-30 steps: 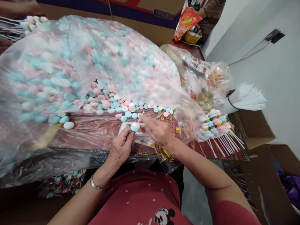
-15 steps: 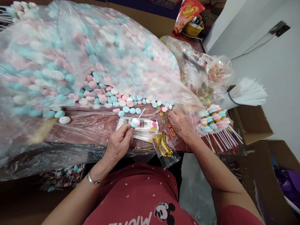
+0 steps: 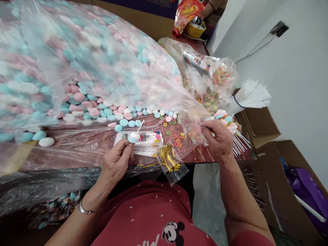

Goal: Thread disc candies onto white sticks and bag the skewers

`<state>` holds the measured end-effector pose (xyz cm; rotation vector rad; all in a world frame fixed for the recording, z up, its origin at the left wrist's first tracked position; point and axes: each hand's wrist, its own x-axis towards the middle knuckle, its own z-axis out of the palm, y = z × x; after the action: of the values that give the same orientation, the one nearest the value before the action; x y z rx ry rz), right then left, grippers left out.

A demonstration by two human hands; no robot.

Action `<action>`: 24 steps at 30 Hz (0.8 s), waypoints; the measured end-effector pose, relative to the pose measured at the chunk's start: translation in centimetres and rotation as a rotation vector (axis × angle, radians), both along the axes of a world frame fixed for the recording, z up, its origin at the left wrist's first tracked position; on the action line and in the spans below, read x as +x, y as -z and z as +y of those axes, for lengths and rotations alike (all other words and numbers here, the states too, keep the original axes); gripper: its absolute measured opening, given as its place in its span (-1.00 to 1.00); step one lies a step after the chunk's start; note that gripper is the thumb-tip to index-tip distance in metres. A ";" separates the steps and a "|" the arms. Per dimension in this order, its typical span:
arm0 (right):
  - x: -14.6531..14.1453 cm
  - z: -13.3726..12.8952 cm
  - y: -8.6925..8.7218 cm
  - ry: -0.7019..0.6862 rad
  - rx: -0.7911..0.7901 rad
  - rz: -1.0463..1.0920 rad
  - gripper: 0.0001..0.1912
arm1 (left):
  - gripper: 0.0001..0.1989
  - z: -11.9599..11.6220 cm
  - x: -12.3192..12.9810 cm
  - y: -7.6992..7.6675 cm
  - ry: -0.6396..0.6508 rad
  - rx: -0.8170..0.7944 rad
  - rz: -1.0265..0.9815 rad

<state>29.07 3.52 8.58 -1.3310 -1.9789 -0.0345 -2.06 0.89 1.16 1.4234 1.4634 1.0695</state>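
Note:
Between thumb and fingers, my left hand (image 3: 117, 161) pinches a blue and white candy (image 3: 134, 137) with a white stick pointing up from it. Beneath it lie printed clear packets (image 3: 151, 137). My right hand (image 3: 219, 138) is closed on the edge of the clear plastic bag (image 3: 191, 112), beside a pile of candy skewers (image 3: 229, 123) with white sticks. Small coloured rings (image 3: 176, 140) are scattered between my hands. A small packet of gold twist ties (image 3: 167, 159) lies at the table's front edge.
A huge clear bag of pink, blue and white candies (image 3: 102, 61) covers the left and back. Bags of coloured rings (image 3: 221, 77) and a bundle of white sticks (image 3: 252, 97) stand at the right. Cardboard boxes (image 3: 261, 130) sit beyond the table's right end.
My right hand has moved right, from the small rings to the plastic edge near the skewers, and closed on it. My left hand still holds the candy; the whole view has shifted.

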 end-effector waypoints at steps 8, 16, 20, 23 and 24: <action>-3.4 1.4 4.4 -0.152 -0.423 -0.374 -0.74 | -0.81 -0.1 -0.1 0.5 -0.022 -0.036 -0.008; -4.5 1.2 4.6 -0.102 -0.440 -0.547 -0.86 | -0.80 -0.2 -0.2 0.3 -0.029 -0.056 -0.033; -4.6 0.6 5.1 -0.083 -0.445 -0.525 -0.85 | -0.80 -0.3 -0.3 0.3 -0.032 -0.061 -0.042; -4.1 -0.1 4.7 -0.087 -0.364 -0.415 -0.84 | -0.80 -0.4 -0.3 0.5 -0.040 -0.028 0.013; -3.8 -0.4 4.3 -0.093 -0.299 -0.345 -0.82 | -0.81 -0.5 -0.4 0.5 -0.036 0.005 0.054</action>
<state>25.27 3.08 4.30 -1.4974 -2.4090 0.0847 -2.41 0.39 0.62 1.4446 1.5311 1.0645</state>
